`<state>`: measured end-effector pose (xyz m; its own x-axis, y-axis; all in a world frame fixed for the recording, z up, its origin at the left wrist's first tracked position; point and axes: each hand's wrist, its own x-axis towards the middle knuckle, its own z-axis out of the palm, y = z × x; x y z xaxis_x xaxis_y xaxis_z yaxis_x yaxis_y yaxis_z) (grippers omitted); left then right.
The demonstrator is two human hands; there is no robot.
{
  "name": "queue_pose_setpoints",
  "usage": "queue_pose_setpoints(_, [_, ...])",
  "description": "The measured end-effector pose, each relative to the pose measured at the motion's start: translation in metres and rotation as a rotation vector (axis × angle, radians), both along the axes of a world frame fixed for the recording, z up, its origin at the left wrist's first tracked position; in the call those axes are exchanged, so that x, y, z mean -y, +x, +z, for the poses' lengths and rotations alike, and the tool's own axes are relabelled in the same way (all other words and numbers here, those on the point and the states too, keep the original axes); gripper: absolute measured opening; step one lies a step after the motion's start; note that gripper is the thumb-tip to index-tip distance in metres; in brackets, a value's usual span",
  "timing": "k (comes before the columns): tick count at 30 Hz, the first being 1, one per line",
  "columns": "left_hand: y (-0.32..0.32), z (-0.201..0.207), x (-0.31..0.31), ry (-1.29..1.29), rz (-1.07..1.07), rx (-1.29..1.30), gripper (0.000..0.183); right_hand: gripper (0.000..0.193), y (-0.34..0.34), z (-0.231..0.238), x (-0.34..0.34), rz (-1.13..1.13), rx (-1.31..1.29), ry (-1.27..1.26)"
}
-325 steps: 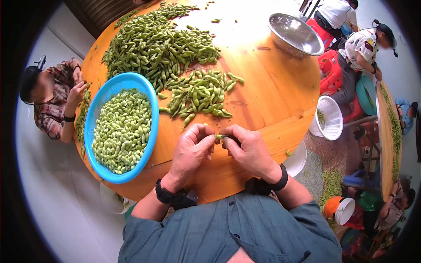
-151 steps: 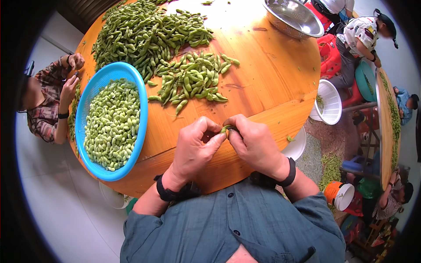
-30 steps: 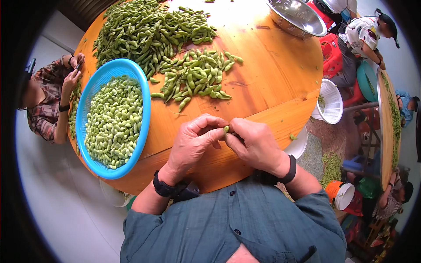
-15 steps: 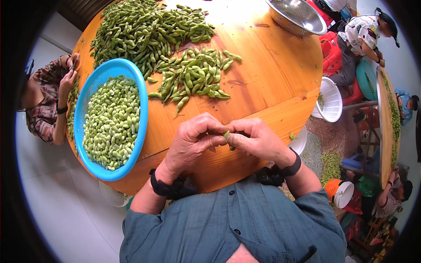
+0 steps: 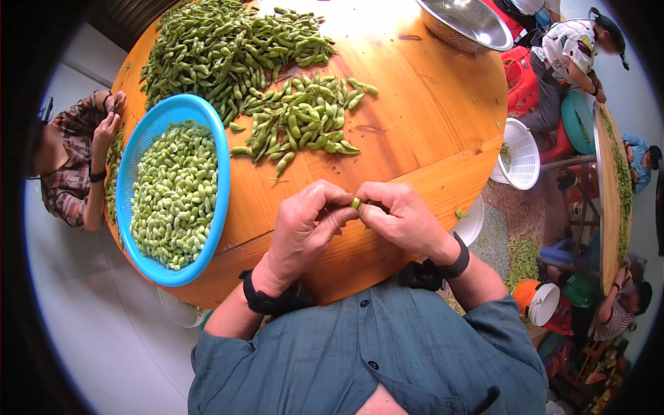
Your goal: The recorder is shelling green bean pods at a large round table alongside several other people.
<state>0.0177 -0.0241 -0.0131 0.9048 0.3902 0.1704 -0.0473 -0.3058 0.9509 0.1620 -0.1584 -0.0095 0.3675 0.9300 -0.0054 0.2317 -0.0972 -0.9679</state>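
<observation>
Above the near part of the round wooden table, my left hand (image 5: pixel 304 225) and my right hand (image 5: pixel 404 220) meet fingertip to fingertip. Both pinch a small green edamame pod (image 5: pixel 355 203), most of it hidden by the fingers. To the left of my left hand stands a blue plastic basket (image 5: pixel 225 173) holding many shelled pale-green beans (image 5: pixel 174 197). Beyond my hands lies a small heap of unshelled edamame pods (image 5: pixel 304 121). A larger pile of pods (image 5: pixel 207 59) spreads behind it at the far left.
A metal colander (image 5: pixel 470 28) stands at the table's far right edge. White basket (image 5: pixel 522 155) and white bowl (image 5: pixel 472 223) sit lower, right of the wooden table (image 5: pixel 422 117). One person (image 5: pixel 72 155) works at the left; others sit around another table (image 5: pixel 609 207) at right.
My fingers have shifted slightly around the pod, and a bright green end now shows between them. The view has moved a little; the basket and heaps stay in place.
</observation>
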Motion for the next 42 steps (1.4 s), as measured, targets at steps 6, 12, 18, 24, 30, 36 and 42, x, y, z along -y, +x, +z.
queue_pose_setpoints(6, [0.002, 0.005, 0.006, -0.211, 0.06, -0.17, 0.011, 0.006, -0.005, -0.006, -0.005, -0.082, 0.293, 0.135])
queue_pose_setpoints(12, [0.001, -0.011, 0.0, -0.791, 0.027, -0.193, 0.019, 0.007, 0.0, -0.007, -0.005, -0.054, 0.326, 0.087])
queue_pose_setpoints(18, [0.001, -0.012, -0.004, -0.79, 0.036, -0.224, 0.021, 0.014, -0.003, 0.005, -0.005, -0.153, 0.099, 0.064])
queue_pose_setpoints(24, [0.003, -0.013, -0.009, -1.002, 0.002, -0.194, 0.021, 0.018, -0.003, 0.004, -0.008, -0.128, 0.283, 0.146])
queue_pose_setpoints(30, [0.004, -0.017, -0.011, -1.146, -0.052, -0.219, 0.023, 0.018, -0.001, 0.001, -0.007, -0.121, 0.384, 0.263])
queue_pose_setpoints(36, [0.005, -0.01, -0.005, -0.905, 0.003, -0.289, 0.024, 0.016, 0.001, -0.005, -0.004, -0.071, 0.538, 0.202])
queue_pose_setpoints(42, [0.004, -0.003, -0.007, -0.936, -0.007, -0.307, 0.02, 0.015, -0.002, 0.004, -0.004, -0.099, 0.362, 0.201])
